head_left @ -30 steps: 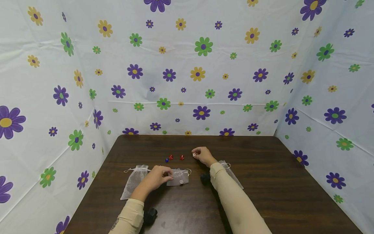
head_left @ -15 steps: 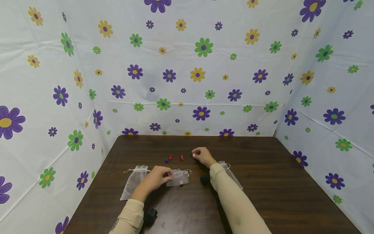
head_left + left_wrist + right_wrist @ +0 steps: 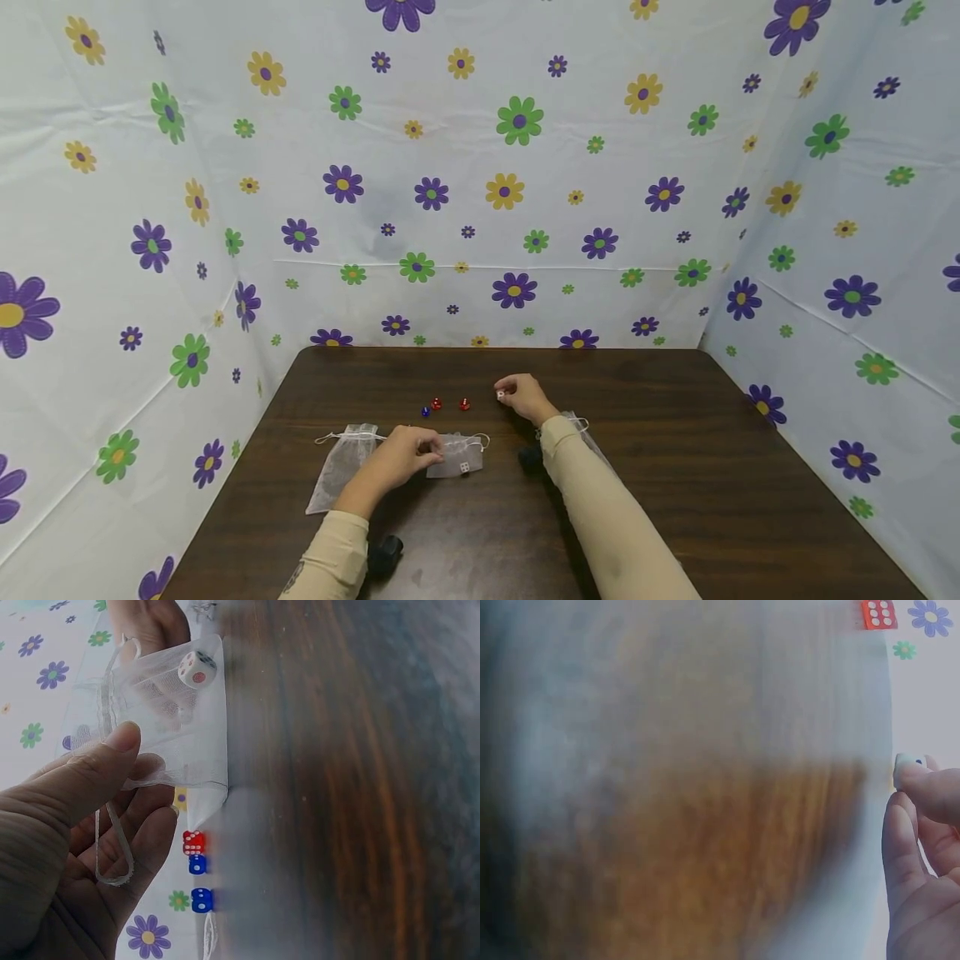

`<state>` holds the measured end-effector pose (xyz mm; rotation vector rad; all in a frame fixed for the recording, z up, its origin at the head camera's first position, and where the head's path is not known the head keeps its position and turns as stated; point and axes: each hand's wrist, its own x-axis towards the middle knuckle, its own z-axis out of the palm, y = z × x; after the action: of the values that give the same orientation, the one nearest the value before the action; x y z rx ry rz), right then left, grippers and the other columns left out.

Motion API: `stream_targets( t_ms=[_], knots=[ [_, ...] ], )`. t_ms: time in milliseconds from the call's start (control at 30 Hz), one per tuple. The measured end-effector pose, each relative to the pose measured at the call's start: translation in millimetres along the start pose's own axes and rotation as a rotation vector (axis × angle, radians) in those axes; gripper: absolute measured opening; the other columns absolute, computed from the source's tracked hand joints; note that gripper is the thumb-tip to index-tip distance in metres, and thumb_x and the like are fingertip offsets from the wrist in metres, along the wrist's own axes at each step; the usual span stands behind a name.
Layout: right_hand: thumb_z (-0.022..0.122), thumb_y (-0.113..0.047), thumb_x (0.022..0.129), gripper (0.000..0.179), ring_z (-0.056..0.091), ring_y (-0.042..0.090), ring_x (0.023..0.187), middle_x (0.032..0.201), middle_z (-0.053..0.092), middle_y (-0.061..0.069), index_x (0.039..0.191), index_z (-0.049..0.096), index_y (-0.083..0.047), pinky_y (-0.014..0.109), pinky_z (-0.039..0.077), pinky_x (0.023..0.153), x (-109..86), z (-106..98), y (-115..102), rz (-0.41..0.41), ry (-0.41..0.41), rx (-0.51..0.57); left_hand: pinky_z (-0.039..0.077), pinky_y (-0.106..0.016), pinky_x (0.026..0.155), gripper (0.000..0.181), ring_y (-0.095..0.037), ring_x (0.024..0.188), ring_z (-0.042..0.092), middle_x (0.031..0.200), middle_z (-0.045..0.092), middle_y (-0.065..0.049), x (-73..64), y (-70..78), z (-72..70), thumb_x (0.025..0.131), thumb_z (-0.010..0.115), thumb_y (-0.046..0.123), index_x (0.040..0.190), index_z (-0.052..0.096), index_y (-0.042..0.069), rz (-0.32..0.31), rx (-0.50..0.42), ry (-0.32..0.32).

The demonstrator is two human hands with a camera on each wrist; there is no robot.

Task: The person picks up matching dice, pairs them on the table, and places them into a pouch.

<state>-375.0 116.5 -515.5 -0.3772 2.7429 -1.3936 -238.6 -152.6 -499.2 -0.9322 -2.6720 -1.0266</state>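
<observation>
My left hand point(image 3: 401, 454) pinches the edge of a small sheer white drawstring bag point(image 3: 455, 461) between thumb and fingers. A white die point(image 3: 197, 670) shows through the mesh at the bag's far end in the left wrist view. Farther back to the right, my right hand point(image 3: 527, 398) holds another white die point(image 3: 500, 396) between thumb and fingertips; in the right wrist view this die point(image 3: 909, 761) is partly covered by the thumb. Between the hands, toward the back, lie two red dice point(image 3: 465, 404) and a blue die point(image 3: 426, 412). The left wrist view shows a second blue die point(image 3: 201, 900).
A second sheer bag point(image 3: 341, 468) lies flat left of my left hand. Another sheer bag point(image 3: 581, 425) is partly hidden under my right forearm. The dark wooden table point(image 3: 720, 467) meets flowered cloth walls point(image 3: 480, 183) at the back and sides.
My right hand has risen very slightly with its white die. My left hand keeps the same hold on the bag. The head view has shifted a little.
</observation>
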Motion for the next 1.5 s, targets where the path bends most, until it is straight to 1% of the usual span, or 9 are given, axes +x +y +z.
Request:
stream_targets(
  t_ms=[167,433,733,867,1067,1300,1500],
  knots=[
    [0.07,0.002,0.093,0.017,0.062,0.021,0.09,0.099,0.069,0.01,0.11,0.073,0.002,0.036,0.052,0.081,0.4,-4,-2,0.001,0.009,-0.019,0.051,-0.025,0.064,0.01,-0.001,0.069,0.06,0.078,0.069,0.009,1.9,0.8,-0.6,0.087,0.079,0.008,0.085,0.071,0.013,-0.004,-0.003,-0.006],
    [0.07,0.002,0.093,0.018,0.062,0.02,0.088,0.099,0.07,0.01,0.111,0.073,0.003,0.034,0.053,0.079,0.6,-8,-1,-0.01,0.011,-0.017,0.052,-0.026,0.066,0.007,-0.003,0.071,0.061,0.079,0.069,0.009,5.4,1.5,1.1,0.089,0.077,0.009,0.087,0.072,0.013,-0.035,-0.001,-0.035],
    [0.07,0.0,0.093,0.018,0.061,0.02,0.087,0.096,0.07,0.009,0.11,0.073,0.003,0.035,0.052,0.081,-1.6,-12,-4,-0.037,0.009,-0.036,0.052,-0.025,0.065,0.009,-0.001,0.07,0.059,0.078,0.068,0.009,5.6,2.7,3.4,0.088,0.077,0.008,0.086,0.071,0.012,-0.026,-0.012,-0.015],
    [0.07,0.001,0.094,0.018,0.062,0.02,0.088,0.098,0.07,0.01,0.111,0.072,0.004,0.036,0.053,0.082,-4.6,-14,-7,-0.043,0.003,-0.047,0.052,-0.025,0.065,0.009,-0.001,0.071,0.06,0.079,0.069,0.009,5.8,4.2,3.6,0.089,0.077,0.007,0.085,0.071,0.013,-0.026,-0.014,-0.016],
    [0.069,0.002,0.094,0.02,0.062,0.022,0.089,0.099,0.07,0.011,0.113,0.071,0.006,0.037,0.053,0.083,-8.0,-18,-15,-0.05,0.0,-0.03,0.052,-0.026,0.066,0.006,-0.004,0.073,0.062,0.08,0.07,0.007,5.8,7.6,0.9,0.089,0.076,0.008,0.088,0.072,0.011,-0.021,-0.015,-0.028],
    [0.067,0.001,0.095,0.022,0.062,0.022,0.09,0.101,0.07,0.012,0.116,0.07,0.007,0.038,0.053,0.083,-7.3,-20,-21,-0.071,-0.02,-0.016,0.052,-0.026,0.066,0.007,-0.003,0.073,0.06,0.081,0.069,0.008,5.0,8.3,0.5,0.089,0.077,0.009,0.087,0.072,0.012,-0.054,-0.001,-0.038],
    [0.067,0.0,0.096,0.022,0.063,0.023,0.092,0.101,0.07,0.012,0.117,0.07,0.007,0.039,0.053,0.085,-9.0,-21,-25,-0.075,-0.005,-0.023,0.051,-0.026,0.066,0.008,-0.003,0.073,0.059,0.081,0.069,0.008,6.2,8.9,1.8,0.09,0.076,0.009,0.087,0.071,0.013,-0.053,-0.006,-0.045]
  ],
)
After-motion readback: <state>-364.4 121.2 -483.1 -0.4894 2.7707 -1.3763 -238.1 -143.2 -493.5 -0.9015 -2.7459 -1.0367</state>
